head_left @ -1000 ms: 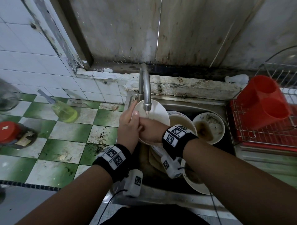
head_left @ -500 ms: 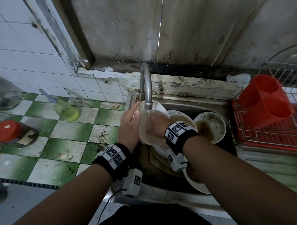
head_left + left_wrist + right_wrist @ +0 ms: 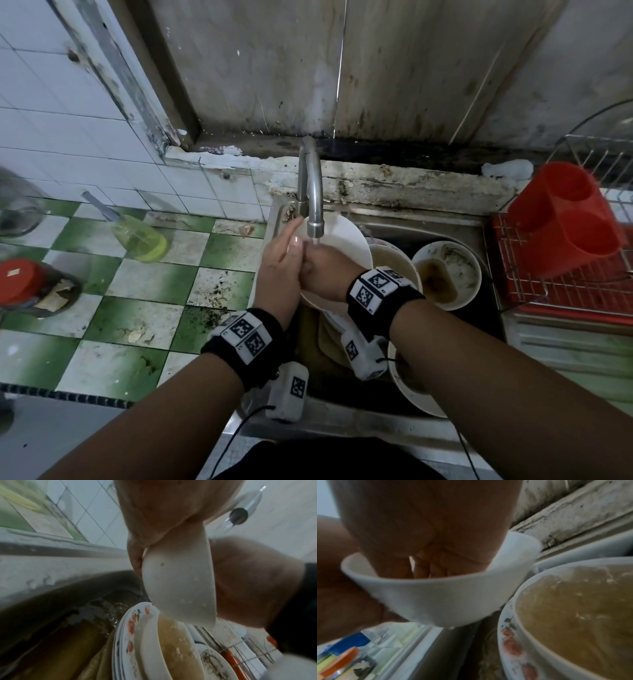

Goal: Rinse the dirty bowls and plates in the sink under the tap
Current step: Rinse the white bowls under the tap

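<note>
A white bowl [image 3: 346, 240] is tilted under the running tap [image 3: 311, 192] over the sink [image 3: 424, 229]. My left hand [image 3: 281, 270] grips its left rim, thumb on the edge. My right hand [image 3: 325, 270] is inside the bowl, fingers against its inner wall. The left wrist view shows the bowl [image 3: 178, 581] edge-on between my left hand [image 3: 163, 513] and right hand [image 3: 254, 581]. In the right wrist view my right hand's fingers [image 3: 428, 568] reach down into the bowl [image 3: 440, 595]. Below lie a bowl of brown liquid [image 3: 394, 263] on a flowered plate [image 3: 126, 628], and two more dirty bowls [image 3: 448, 274], [image 3: 411, 390].
A red cutlery holder [image 3: 565, 219] stands in a wire rack [image 3: 582, 294] right of the sink. On the green and white tiled counter [image 3: 147, 281] to the left are a bottle of yellow-green liquid [image 3: 140, 236] and a red-lidded jar [image 3: 24, 284].
My right hand has rubbed round inside the bowl and now sits nearer its front. My left hand keeps the bowl under the tap.
</note>
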